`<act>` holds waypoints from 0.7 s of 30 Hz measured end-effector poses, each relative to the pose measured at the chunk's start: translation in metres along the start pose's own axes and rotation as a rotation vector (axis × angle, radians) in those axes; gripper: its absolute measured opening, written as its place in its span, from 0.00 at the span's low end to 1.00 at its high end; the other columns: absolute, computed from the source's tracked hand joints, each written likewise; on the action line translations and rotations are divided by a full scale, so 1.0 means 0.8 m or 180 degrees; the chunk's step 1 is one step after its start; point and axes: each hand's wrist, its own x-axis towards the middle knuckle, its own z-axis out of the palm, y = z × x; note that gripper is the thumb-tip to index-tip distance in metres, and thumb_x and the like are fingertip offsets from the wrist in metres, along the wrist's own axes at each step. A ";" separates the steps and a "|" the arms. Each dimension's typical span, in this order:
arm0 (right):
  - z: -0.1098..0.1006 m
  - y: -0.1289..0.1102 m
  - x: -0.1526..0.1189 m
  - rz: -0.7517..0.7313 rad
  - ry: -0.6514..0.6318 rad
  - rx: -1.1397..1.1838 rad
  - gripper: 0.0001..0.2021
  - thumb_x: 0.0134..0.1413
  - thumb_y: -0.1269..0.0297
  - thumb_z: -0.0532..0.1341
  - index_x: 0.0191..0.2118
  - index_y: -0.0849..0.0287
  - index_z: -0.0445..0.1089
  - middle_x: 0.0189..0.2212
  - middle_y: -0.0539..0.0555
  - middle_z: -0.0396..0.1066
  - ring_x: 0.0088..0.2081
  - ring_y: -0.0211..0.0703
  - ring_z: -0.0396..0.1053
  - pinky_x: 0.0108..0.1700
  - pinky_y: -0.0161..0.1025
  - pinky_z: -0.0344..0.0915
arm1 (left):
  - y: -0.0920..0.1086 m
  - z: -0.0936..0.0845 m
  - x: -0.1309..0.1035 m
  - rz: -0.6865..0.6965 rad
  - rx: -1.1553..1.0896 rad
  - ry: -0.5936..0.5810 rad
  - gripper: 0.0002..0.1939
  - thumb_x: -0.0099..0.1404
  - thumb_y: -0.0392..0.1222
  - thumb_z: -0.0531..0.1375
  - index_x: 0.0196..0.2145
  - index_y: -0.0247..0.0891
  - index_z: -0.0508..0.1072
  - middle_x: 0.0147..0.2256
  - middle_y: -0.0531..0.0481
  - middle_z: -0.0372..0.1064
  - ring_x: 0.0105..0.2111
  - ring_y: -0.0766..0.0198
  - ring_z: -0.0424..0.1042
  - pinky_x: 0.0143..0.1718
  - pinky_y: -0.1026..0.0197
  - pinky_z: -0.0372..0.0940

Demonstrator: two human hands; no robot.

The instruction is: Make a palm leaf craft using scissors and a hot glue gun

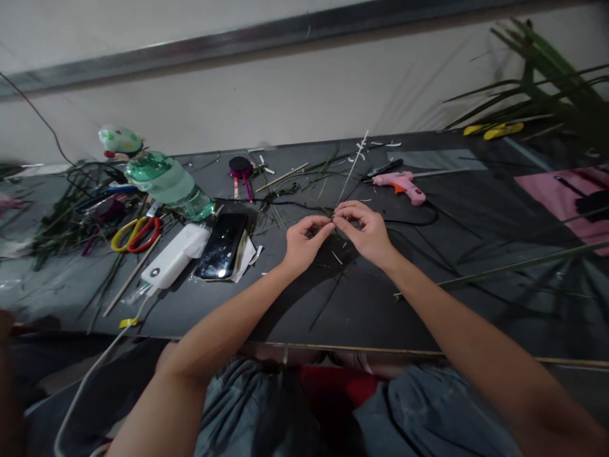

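Observation:
My left hand [307, 241] and my right hand [364, 231] meet over the middle of the table, thumbs and forefingers pinched together tip to tip. From between their fingertips a thin pale stick [352, 171] slants up and away to the right, with small white bits near its far end. My fingers hide its lower end and any small piece held there. Just right of the stick lies a pink glue gun [402, 185], with a dark pen-like tool [383, 170] behind it. Green leaf strips [321, 166] lie scattered beyond my hands.
To the left are a black phone [222, 246], a white power bank [174, 260] with a cable, red-and-yellow scissors [137, 233] and a green-tinted bottle [171, 184]. Long leaves [547, 70] and yellow-handled scissors [502, 131] are at the back right. A long stem [499, 266] crosses the right side.

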 end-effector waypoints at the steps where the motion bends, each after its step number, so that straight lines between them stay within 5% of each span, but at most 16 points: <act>1: 0.000 0.000 0.000 0.0003 0.0002 0.0013 0.08 0.54 0.59 0.63 0.32 0.58 0.75 0.39 0.55 0.73 0.43 0.42 0.71 0.43 0.42 0.68 | -0.001 0.000 0.000 -0.0036 -0.0029 0.0016 0.11 0.56 0.49 0.68 0.30 0.39 0.78 0.28 0.51 0.75 0.26 0.67 0.69 0.30 0.63 0.64; 14: 0.002 0.000 -0.003 0.0118 -0.0023 0.0008 0.08 0.54 0.60 0.62 0.35 0.57 0.77 0.40 0.55 0.74 0.43 0.42 0.71 0.41 0.42 0.67 | -0.007 0.004 0.000 -0.0375 -0.0482 0.0009 0.11 0.56 0.49 0.68 0.30 0.39 0.77 0.27 0.52 0.73 0.26 0.69 0.67 0.29 0.65 0.64; 21: 0.000 -0.003 -0.003 -0.0290 0.0046 -0.0469 0.06 0.56 0.63 0.61 0.33 0.57 0.75 0.38 0.55 0.74 0.42 0.43 0.71 0.47 0.45 0.68 | 0.000 0.006 -0.001 -0.0255 -0.0340 0.0139 0.11 0.53 0.46 0.69 0.28 0.38 0.75 0.24 0.55 0.68 0.24 0.70 0.64 0.26 0.66 0.60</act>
